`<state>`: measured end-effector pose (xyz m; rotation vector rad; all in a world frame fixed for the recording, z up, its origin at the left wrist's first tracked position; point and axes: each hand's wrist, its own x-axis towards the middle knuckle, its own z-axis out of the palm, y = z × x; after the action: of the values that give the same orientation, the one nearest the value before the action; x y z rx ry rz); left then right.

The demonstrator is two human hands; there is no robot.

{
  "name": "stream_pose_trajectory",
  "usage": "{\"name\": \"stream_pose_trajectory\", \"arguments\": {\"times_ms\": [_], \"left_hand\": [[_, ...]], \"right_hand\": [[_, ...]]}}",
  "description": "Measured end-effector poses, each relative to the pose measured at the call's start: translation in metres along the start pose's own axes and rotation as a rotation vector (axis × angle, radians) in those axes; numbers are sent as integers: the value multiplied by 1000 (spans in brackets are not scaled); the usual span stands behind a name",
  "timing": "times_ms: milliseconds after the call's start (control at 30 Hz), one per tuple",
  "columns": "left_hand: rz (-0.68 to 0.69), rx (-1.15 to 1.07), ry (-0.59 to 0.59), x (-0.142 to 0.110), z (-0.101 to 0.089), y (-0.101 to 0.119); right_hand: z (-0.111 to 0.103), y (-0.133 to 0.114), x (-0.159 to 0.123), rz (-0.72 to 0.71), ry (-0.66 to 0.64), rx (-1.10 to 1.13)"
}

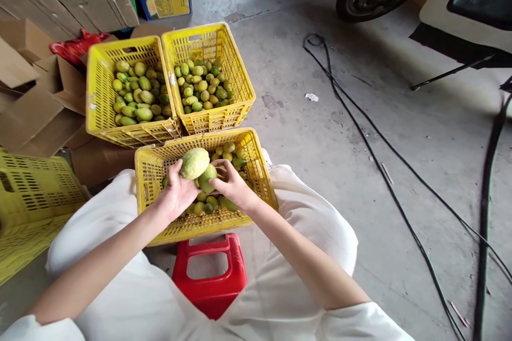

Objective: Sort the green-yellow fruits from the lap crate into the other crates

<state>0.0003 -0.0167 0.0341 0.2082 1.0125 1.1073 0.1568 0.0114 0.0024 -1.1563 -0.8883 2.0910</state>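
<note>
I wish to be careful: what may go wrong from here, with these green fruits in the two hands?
The large pale green oval fruit sits high in the left hand and might roll off and bruise.

The smaller green fruit, at the fingers of the right hand, could drop onto fruits in the yellow plastic crate below.

On standing up and stepping right, a foot may catch the black cables on the floor.

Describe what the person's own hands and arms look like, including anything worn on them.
The left hand and right hand are bare: no gloves, and no rings or watches can be seen. The forearms are uncovered too, with loose, plain white sleeves ending near the elbows.
</note>
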Motion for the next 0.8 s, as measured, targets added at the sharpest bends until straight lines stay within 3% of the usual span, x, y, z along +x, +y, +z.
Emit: {"name": "stream_pose_trajectory", "arguments": {"times_ms": [100, 267, 500, 800], "left_hand": [[57, -17, 32, 1, -6, 15], [84, 104, -46, 2, -13, 23], [81, 100, -104, 5, -15, 20], [142, 261, -153, 11, -23, 28]], "right_hand": [[-1, -17, -3, 28, 12, 146], [-5, -40, -8, -13, -31, 216], [-5, -42, -13, -72, -10, 212], [-11, -51, -16, 4, -102, 252]]}}
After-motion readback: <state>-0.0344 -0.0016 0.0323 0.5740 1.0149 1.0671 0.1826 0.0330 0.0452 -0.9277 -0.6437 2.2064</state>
